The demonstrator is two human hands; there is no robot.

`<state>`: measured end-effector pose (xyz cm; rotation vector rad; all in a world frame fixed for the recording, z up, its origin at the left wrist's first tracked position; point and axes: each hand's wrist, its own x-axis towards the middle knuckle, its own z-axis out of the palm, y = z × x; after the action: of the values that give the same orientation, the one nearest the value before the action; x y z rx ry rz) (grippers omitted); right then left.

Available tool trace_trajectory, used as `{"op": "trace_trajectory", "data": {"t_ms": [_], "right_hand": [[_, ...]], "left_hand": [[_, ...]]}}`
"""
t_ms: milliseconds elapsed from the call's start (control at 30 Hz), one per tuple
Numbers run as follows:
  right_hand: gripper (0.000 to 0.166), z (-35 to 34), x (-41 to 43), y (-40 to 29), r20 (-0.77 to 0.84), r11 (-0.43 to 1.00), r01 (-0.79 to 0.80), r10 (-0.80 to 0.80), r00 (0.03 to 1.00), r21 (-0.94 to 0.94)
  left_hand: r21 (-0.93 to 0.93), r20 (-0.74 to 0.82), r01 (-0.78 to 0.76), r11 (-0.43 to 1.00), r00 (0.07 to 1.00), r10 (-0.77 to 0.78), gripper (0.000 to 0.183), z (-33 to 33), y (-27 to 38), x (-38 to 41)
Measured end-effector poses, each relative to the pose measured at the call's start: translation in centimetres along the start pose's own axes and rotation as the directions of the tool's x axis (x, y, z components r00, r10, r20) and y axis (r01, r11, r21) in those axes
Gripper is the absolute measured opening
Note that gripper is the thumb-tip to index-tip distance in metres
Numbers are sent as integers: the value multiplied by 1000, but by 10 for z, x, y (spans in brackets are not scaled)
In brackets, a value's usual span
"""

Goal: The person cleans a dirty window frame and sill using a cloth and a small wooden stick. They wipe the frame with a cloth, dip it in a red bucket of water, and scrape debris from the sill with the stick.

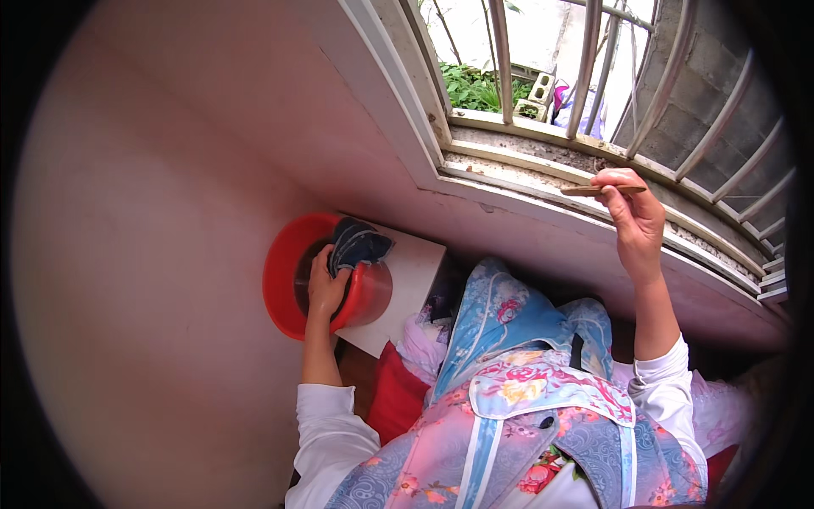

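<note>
My left hand (327, 280) grips a dark blue cloth (359, 245) at the rim of a red plastic bucket (280, 280). Part of the cloth hangs over the bucket's edge, and the bucket's inside looks dark. Raised at the window, my right hand (629, 216) pinches a thin, flat brown stick (579, 190) between thumb and fingers. The stick lies roughly level above the window's sill track (528, 175), which is speckled with dirt. From this angle I cannot tell whether the stick touches the frame.
The bucket stands on a white board-like surface (420, 254) in the wall corner. Metal bars (588, 70) cross the window. A pink-toned wall (159, 254) runs along my left. Red fabric (397, 394) and pale lilac cloth (423, 347) lie beside my legs. Concrete blocks (540, 89) are outside.
</note>
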<state>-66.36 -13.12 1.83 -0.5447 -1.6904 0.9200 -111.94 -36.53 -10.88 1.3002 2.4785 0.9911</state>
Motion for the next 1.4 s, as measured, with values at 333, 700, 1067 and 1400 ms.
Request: {"op": "trace_trajectory", "data": {"t_ms": [333,700,1067,1400], "right_hand": [[12,-142,-52,-31,-295,988,-114,79,952,-102],[15,-335,-116,-72,-646,561,-526,-23,763,-640],[14,-335,-106,-45,-322,-35,-320,31,946,-947],[11,-119,-42,-33,71,513,136,-144,987,-847]], "left_hand": [[-63,-239,-66,996,970,49,31,39,-3,16],[348,-324,-262,900,868,377,40,18,85,0],[-35,-126,-597,802,799,589,35,83,211,-22],[-284,-311,-860,424,501,808,35,150,352,10]]}}
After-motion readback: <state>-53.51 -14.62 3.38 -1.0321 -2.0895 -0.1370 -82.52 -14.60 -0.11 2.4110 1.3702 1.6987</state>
